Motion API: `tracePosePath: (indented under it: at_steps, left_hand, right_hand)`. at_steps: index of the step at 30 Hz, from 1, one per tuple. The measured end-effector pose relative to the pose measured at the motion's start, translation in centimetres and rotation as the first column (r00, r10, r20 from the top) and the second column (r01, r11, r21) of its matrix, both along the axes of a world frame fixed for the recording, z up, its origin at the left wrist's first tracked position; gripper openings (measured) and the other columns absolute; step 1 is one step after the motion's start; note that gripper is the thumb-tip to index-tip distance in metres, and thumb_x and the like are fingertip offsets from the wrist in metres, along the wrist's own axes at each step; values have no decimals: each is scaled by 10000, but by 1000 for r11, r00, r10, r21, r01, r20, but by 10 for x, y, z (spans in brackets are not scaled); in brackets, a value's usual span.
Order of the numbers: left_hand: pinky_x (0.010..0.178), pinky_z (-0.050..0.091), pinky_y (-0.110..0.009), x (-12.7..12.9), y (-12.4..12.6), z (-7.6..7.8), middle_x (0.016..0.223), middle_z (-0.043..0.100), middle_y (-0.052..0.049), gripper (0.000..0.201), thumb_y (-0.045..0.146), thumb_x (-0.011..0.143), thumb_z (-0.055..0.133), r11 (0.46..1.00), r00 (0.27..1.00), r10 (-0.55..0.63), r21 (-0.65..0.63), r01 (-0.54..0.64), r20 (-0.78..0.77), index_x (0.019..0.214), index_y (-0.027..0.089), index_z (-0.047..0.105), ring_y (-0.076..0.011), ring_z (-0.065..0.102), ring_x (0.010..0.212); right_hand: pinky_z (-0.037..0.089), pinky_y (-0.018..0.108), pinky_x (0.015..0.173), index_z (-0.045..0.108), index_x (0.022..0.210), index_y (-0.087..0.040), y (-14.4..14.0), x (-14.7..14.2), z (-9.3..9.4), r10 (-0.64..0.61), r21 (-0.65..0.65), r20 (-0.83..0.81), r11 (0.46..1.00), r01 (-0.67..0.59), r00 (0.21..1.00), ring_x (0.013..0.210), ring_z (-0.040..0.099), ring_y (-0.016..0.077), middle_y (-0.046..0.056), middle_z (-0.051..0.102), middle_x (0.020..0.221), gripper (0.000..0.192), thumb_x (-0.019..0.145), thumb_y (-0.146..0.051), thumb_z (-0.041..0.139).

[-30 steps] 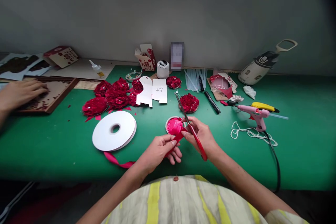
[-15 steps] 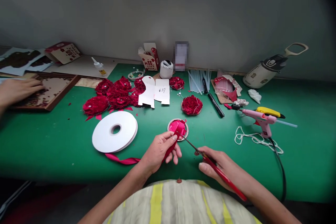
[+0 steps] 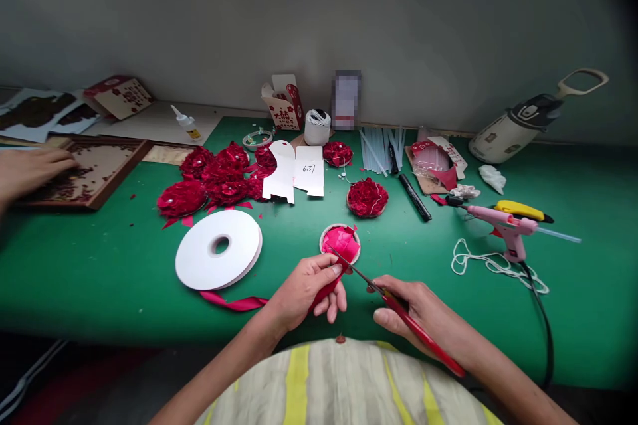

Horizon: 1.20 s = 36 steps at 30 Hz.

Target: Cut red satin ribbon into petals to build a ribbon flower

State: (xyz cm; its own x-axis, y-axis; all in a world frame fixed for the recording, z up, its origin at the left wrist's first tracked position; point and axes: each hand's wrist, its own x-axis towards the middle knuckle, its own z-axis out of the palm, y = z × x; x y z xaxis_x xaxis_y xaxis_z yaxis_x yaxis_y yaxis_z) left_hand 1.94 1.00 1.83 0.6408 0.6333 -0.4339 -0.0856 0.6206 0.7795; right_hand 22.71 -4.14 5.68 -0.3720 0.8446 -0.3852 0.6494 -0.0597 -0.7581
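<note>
Pinched in my left hand (image 3: 312,285) is a red ribbon (image 3: 329,290), whose tail (image 3: 234,302) leads back to the white ribbon spool (image 3: 199,255) lying on the left. My right hand (image 3: 411,315) grips scissors with red handles (image 3: 426,339), their blades pointing to the upper left at the ribbon by my left fingertips. Just beyond my fingers rests a small round hoop (image 3: 321,242) filled with bright pink-red ribbon pieces (image 3: 340,242). Past it sits a dark red ribbon flower (image 3: 367,198) with a white thread across it.
A pink glue gun (image 3: 511,229), a yellow cutter (image 3: 521,210) and white cord (image 3: 471,262) lie right. Several red flowers (image 3: 224,179) and white cards (image 3: 309,169) are behind the spool. At far left another person's hand (image 3: 34,172) is over a wooden frame (image 3: 119,176).
The scissor blades have shifted slightly at the ribbon, and the cut pieces in the hoop show more. The view has turned a little; both hands keep their holds.
</note>
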Motion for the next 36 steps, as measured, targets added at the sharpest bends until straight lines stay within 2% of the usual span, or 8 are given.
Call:
tracePosePath:
  at_steps: [8, 16, 23, 28, 32, 36]
  left_hand:
    - [314, 214, -157, 2, 3, -2, 571, 644, -58, 296, 415, 833, 492, 1000, 1000, -7, -30, 8, 14, 915, 130, 497, -95, 539, 359]
    - [304, 203, -140, -1, 10, -14, 537, 626, -54, 264, 388, 831, 494, 997, 999, 30, -72, -32, -21, 858, 125, 512, -82, 511, 342]
    - [322, 219, -154, -7, 13, -11, 561, 623, -66, 287, 375, 827, 485, 995, 999, 25, -99, -29, -41, 899, 105, 551, -84, 505, 364]
    - [417, 335, -183, -19, 7, -6, 686, 644, -85, 207, 264, 848, 458, 997, 998, 50, -56, -52, -24, 955, 107, 540, -98, 544, 471]
    - [545, 428, -231, -24, 3, -2, 791, 652, -117, 268, 329, 858, 468, 994, 994, 98, 49, -95, -54, 983, 105, 548, -151, 610, 636]
    - [451, 375, -198, -21, -1, 4, 692, 645, -78, 357, 391, 850, 474, 991, 990, 105, 91, -97, -96, 1091, 129, 496, -133, 589, 546]
  right_hand:
    - [272, 206, 486, 581, 972, -190, 1, 2, -6, -35, 5, 8, 999, 35, 999, 531, 290, 101, -48, 388, 571, 385, 804, -529, 506]
    - [282, 204, 487, 617, 900, -183, 8, 3, -20, -38, -16, 52, 999, 39, 998, 512, 325, 100, -49, 403, 535, 386, 795, -539, 510]
    - [291, 215, 486, 624, 787, -180, 23, 1, -30, -43, 34, 150, 999, 38, 988, 494, 404, 111, -25, 503, 547, 407, 795, -563, 488]
    - [324, 216, 500, 607, 862, -183, 27, 6, -22, -20, -38, 98, 999, 23, 995, 532, 439, 119, -9, 547, 630, 426, 776, -587, 505]
    - [342, 215, 508, 596, 938, -179, 23, 12, -10, 6, -95, 36, 995, -2, 999, 550, 425, 113, -7, 545, 670, 434, 776, -574, 522]
    - [330, 214, 500, 571, 968, -182, 16, 11, -1, -46, -85, -50, 995, 42, 998, 542, 404, 108, -30, 487, 623, 382, 811, -524, 505]
